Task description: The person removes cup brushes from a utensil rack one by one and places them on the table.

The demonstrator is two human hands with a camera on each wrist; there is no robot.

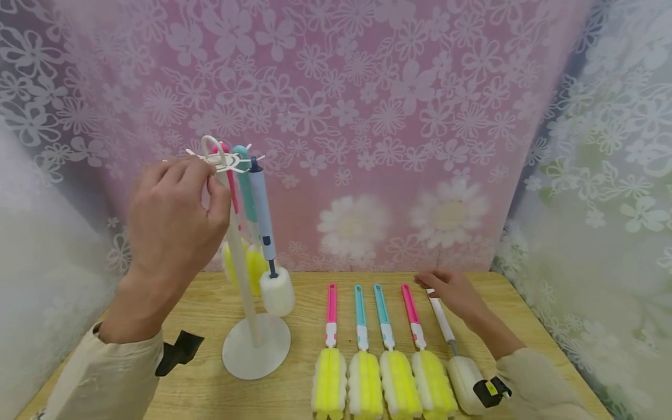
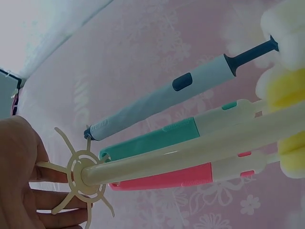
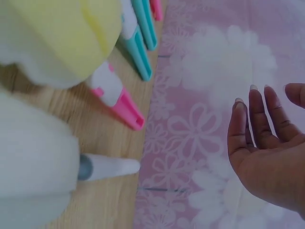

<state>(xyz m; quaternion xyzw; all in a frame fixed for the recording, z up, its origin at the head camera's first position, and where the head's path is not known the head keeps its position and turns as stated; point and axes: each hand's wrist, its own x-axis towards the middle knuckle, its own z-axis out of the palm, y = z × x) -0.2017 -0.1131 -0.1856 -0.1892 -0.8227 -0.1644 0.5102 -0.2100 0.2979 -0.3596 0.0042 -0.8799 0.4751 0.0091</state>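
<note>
At the left of the counter (image 1: 196, 399), the left hand (image 1: 175, 204) is raised to the top of a white stand (image 1: 247, 286), its fingers curled round the hooked ring (image 1: 227, 161) on the side toward the counter's left edge. The stand is upright with a slight lean, its round base (image 1: 256, 356) nearer the left edge than the right. From the ring hang three brushes: a pink-handled one (image 1: 232, 192) and a teal-handled one (image 1: 247, 198), their yellow-and-white heads partly behind the pole, then a light blue-handled one (image 1: 264, 216) with a white sponge head, near the pole on its right.

Right of the stand, five brushes lie in a row, handles toward the counter's far edge and heads toward the near one. First comes a pink-handled brush (image 1: 329, 352), then a teal one (image 1: 363, 356), a second teal one (image 1: 389, 357) and another pink one (image 1: 424, 357), all with yellow-and-white heads lying close together. Last, nearest the right edge, is a white-handled brush (image 1: 463, 374) with a white head.

Over that last handle, near the far right corner, is the right hand (image 1: 454, 291); its fingers are loosely bent and hold nothing, and the right wrist view shows it apart from the handle.
</note>
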